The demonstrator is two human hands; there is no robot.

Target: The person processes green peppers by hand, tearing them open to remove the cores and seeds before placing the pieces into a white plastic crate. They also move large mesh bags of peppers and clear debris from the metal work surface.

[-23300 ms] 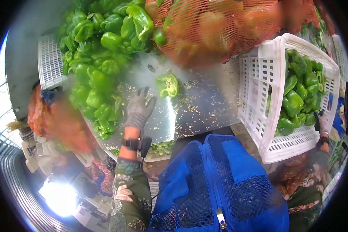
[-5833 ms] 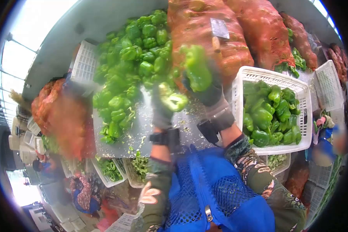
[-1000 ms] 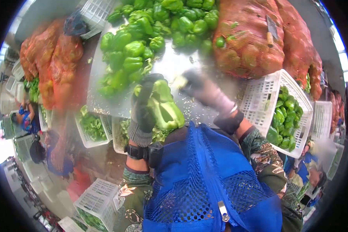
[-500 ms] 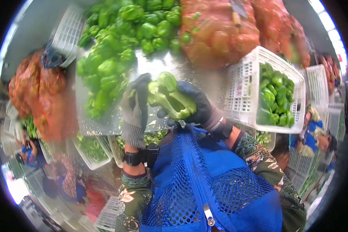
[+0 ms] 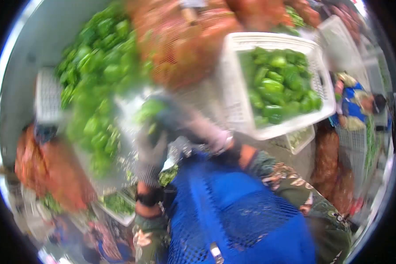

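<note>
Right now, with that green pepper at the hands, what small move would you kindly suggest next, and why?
Probably steady the green pepper and turn it for a check: the left hand and right hand are close about it, but blur hides its condition.

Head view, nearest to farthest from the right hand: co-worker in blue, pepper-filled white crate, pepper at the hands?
From the right hand:
1. Green pepper: right at the blurred hands; which one grips it is unclear.
2. White crate: to the right, holding peppers.
3. Co-worker: far right, beyond the crate.
</note>
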